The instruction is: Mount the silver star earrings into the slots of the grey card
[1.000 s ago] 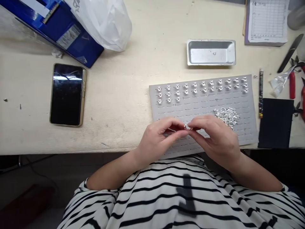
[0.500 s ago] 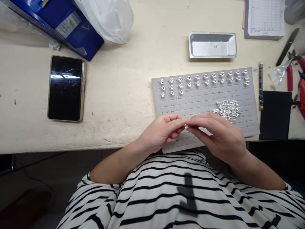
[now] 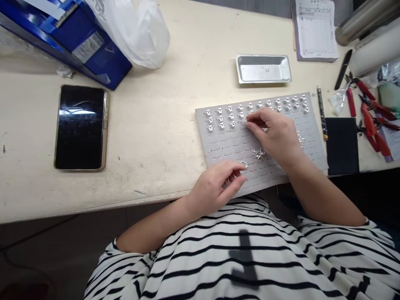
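Note:
My right hand is over the grey slotted foam board, pinching a small silver piece at the end of the rows of silver star-shaped charms. Lower down, my left hand rests near the board's front edge, with a silver ring at its fingertips. A small tangle of silver findings lies on the board between my hands. A larger silver pile is mostly hidden behind my right wrist.
A black smartphone lies left of the board, below a blue folder and white plastic bag. Farther back are a metal tray and paper form. Red-handled pliers lie at right, beside a black pad.
My hands have parted: the right has moved up and away to the charm rows, while the left stays low with the ring. The whole view has turned and shifted slightly.

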